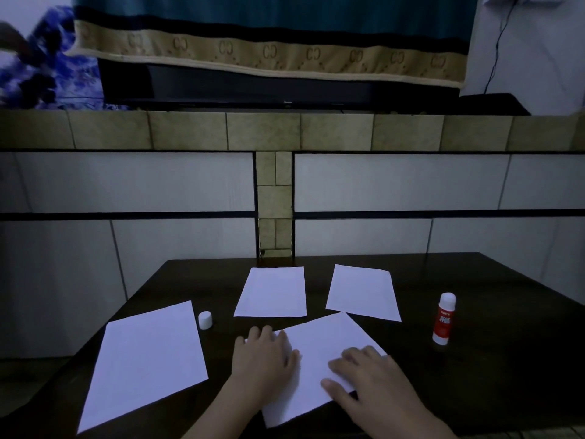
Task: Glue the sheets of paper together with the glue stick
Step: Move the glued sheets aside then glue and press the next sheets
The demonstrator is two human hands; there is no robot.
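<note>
Dim light. Left hand point(264, 359) and right hand point(364, 380) lie flat, fingers spread, gripping nothing, pressing the near sheet point(316, 350) at the desk's point(490, 375) near edge; its right edge is hidden. Large sheet point(145, 359) left, cap point(205, 320) beside it. Glue stick point(444, 318) upright right, label unreadable. Two sheets point(272, 293) point(362, 293) toward the far edge.

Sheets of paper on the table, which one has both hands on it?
The near-centre sheet, lying at an angle: the left hand and right hand rest flat on it. The other three sheets lie untouched.

Left grip point(264, 359) flat, palm down; right grip point(368, 380) likewise.
</note>
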